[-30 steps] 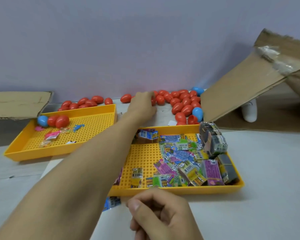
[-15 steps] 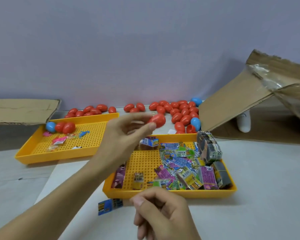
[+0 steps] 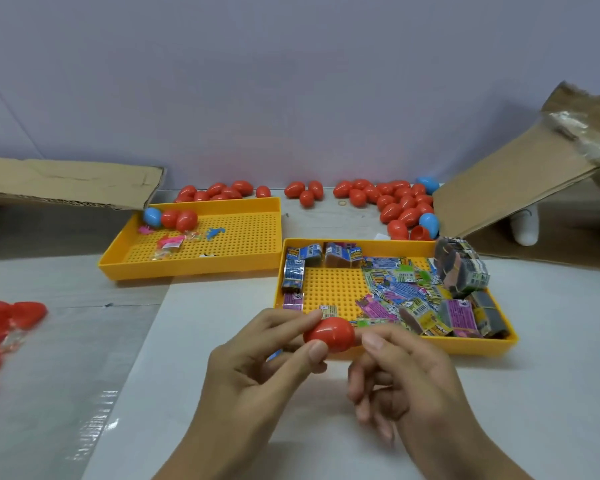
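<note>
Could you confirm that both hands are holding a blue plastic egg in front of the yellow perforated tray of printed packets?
Not quite: in the head view the plastic egg is red, not blue. The left hand and right hand do hold it in front of the yellow perforated tray of packets.

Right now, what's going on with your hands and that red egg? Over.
Left hand pinches red egg. Right hand pinches its other end. Nothing in the way.
</note>
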A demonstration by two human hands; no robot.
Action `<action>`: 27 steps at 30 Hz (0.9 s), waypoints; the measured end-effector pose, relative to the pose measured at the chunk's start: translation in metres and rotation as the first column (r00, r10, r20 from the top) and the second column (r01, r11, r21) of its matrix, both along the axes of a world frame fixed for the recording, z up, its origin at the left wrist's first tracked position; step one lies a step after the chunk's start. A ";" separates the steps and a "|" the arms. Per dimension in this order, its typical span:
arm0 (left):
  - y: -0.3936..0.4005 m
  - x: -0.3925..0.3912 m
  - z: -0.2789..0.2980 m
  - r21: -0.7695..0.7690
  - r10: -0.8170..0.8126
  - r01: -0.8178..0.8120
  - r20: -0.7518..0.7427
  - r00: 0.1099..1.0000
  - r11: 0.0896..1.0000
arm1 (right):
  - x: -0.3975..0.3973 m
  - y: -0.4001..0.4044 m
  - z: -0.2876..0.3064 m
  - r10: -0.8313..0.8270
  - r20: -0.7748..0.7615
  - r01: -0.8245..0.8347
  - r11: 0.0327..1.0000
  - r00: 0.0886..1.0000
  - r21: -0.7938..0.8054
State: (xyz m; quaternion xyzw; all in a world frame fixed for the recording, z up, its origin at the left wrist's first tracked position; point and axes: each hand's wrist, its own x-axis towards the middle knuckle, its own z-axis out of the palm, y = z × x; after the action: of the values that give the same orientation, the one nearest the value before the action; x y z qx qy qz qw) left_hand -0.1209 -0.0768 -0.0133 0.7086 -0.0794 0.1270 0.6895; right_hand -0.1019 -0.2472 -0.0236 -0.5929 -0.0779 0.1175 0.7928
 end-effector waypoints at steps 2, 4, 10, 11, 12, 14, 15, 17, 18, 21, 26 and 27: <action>0.000 -0.001 -0.003 -0.016 -0.019 0.019 -0.012 1.000 1.000 | -0.001 -0.001 0.002 0.006 0.014 -0.005 0.998 1.000 -0.062; 0.000 -0.001 -0.007 -0.020 -0.040 0.040 -0.015 0.999 0.999 | 0.000 -0.003 0.003 0.028 0.011 -0.026 0.991 1.000 -0.128; 0.001 0.001 -0.012 -0.127 -0.067 0.052 -0.112 0.991 0.990 | 0.000 -0.005 0.005 0.076 -0.016 -0.077 0.981 0.997 -0.179; 0.001 0.002 -0.012 -0.148 -0.071 0.050 -0.142 0.987 0.988 | 0.000 -0.005 0.005 0.081 -0.019 -0.084 0.979 0.996 -0.183; 0.002 0.002 -0.013 -0.156 -0.078 0.052 -0.164 0.983 0.986 | 0.000 -0.006 0.005 0.085 -0.023 -0.088 0.978 0.996 -0.188; 0.003 0.003 -0.013 -0.150 -0.100 0.074 -0.176 0.979 0.986 | 0.000 -0.006 0.004 0.091 -0.027 -0.095 0.975 0.995 -0.200; 0.003 0.003 -0.012 -0.148 -0.111 0.086 -0.176 0.978 0.985 | 0.000 -0.006 0.005 0.093 -0.028 -0.097 0.974 0.995 -0.205; 0.002 0.002 -0.012 -0.154 -0.107 0.079 -0.179 0.978 0.985 | 0.000 -0.006 0.006 0.097 -0.030 -0.102 0.973 0.995 -0.207; 0.002 0.002 -0.013 -0.152 -0.096 0.068 -0.181 0.979 0.986 | 0.000 -0.006 0.006 0.099 -0.031 -0.103 0.973 0.995 -0.206; 0.001 0.003 -0.015 -0.168 -0.088 0.056 -0.188 0.978 0.984 | -0.001 -0.007 0.007 0.104 -0.029 -0.107 0.973 0.994 -0.206; 0.000 0.002 -0.013 -0.161 -0.093 0.060 -0.203 0.975 0.985 | -0.001 -0.008 0.007 0.083 -0.026 -0.087 0.971 0.996 -0.222; 0.001 0.002 -0.013 -0.159 -0.100 0.068 -0.201 0.974 0.985 | -0.001 -0.008 0.007 0.079 -0.024 -0.083 0.971 0.997 -0.226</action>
State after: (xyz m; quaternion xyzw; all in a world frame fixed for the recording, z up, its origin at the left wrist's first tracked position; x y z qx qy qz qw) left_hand -0.1191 -0.0763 -0.0260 0.6595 -0.0269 0.0283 0.7507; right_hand -0.1030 -0.2553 -0.0167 -0.6748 -0.0821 0.1624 0.7152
